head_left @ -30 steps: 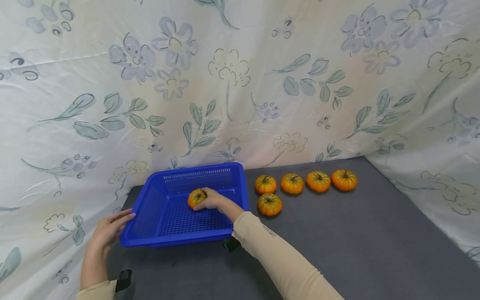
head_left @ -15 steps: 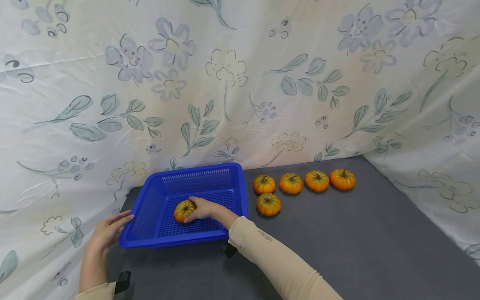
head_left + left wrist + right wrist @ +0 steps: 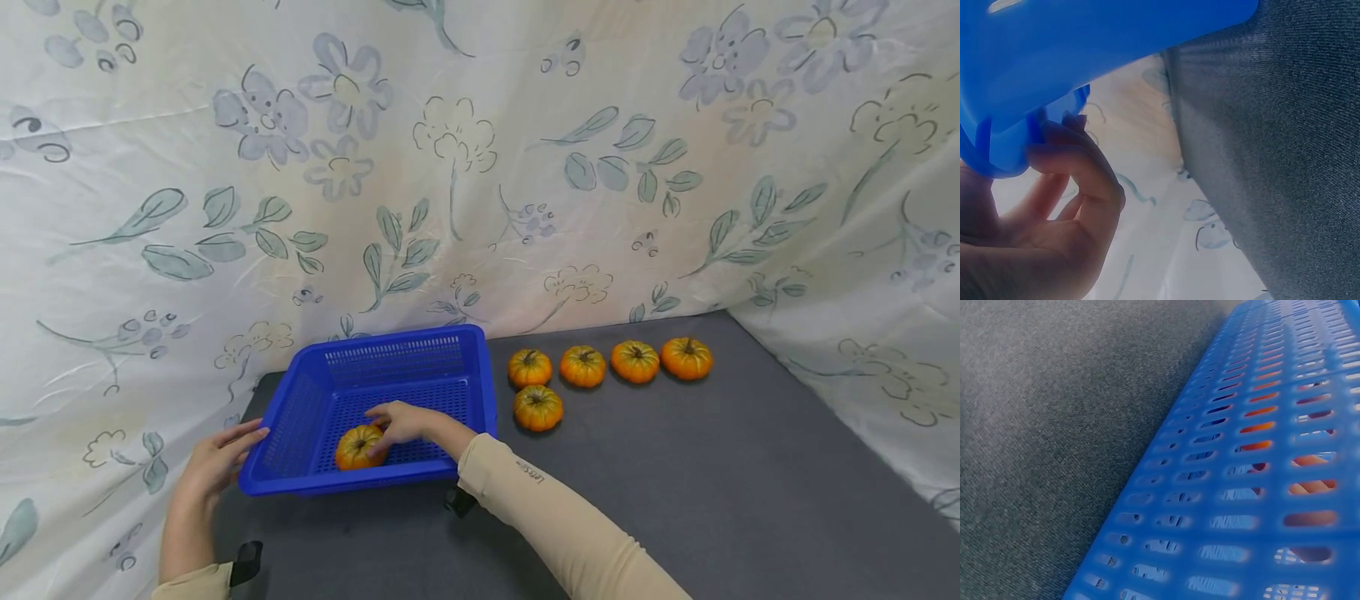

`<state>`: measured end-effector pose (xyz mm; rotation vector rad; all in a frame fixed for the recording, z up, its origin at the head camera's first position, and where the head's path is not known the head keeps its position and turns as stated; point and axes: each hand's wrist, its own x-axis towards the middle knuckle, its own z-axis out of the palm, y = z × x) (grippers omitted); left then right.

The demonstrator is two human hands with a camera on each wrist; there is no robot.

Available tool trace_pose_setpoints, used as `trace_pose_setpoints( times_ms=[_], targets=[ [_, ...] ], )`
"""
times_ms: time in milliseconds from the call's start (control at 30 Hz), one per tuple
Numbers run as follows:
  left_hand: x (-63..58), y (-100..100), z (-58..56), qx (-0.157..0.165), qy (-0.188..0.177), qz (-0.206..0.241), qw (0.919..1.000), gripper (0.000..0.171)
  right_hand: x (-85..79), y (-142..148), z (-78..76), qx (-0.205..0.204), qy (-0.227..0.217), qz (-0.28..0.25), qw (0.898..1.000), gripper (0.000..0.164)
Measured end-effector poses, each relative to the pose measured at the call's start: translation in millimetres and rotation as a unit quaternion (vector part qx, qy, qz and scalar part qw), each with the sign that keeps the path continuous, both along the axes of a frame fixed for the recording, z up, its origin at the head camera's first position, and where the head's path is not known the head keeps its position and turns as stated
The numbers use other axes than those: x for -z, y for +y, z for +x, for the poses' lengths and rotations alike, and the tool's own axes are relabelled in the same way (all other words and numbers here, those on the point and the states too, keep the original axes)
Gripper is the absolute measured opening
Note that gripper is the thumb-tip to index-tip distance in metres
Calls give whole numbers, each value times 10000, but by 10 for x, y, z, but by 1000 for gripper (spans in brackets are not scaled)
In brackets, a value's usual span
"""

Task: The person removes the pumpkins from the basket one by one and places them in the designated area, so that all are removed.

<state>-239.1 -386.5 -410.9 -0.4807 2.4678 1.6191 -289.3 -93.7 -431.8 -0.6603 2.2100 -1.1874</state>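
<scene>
In the head view a blue plastic basket (image 3: pixel 352 479) with slotted walls sits on the dark table. My left hand (image 3: pixel 213 462) holds its left rim; the left wrist view shows the fingers (image 3: pixel 1079 162) bent at the rim. Inside the basket, at the front left, lies a small orange pumpkin (image 3: pixel 354 447). My right hand (image 3: pixel 405 422) reaches over the front right of the basket, its fingers spread just beside and above that pumpkin. The thumb lies against or over the pumpkin's right side. Through the slots of the basket wall (image 3: pixel 1210 456), the right wrist view shows bits of orange and of the hand.
Several more pumpkins stand right of the basket: a back row ending in a pumpkin (image 3: pixel 687 358) at the far right, and a single pumpkin (image 3: pixel 537 407) in front. The grey table (image 3: pixel 675 492) extends right. A floral curtain (image 3: pixel 465 183) hangs behind.
The pumpkin in the basket has moved left and toward the front. My right hand went with it at first, then its fingers came apart from it. The left hand has stayed on the rim.
</scene>
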Motion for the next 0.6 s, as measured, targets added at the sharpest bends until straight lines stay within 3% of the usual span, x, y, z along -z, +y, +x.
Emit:
trace_pose_setpoints(
  times_ms=[167, 267, 400, 600],
  targets=[
    [5, -6, 1, 9, 7, -79, 10000, 80, 18, -1, 14, -229, 19, 117, 9997, 54],
    [10, -6, 6, -16, -9, -106, 9999, 80, 27, -10, 32, -435, 80, 128, 9989, 59],
    [8, 0, 13, -45, -4, -115, 9999, 81, 29, -27, 66, -752, 580, 382, 9947, 64],
    [0, 5, 19, -14, -2, -223, 9997, 80, 21, -49, 116, -329, 738, 319, 9962, 57]
  ],
)
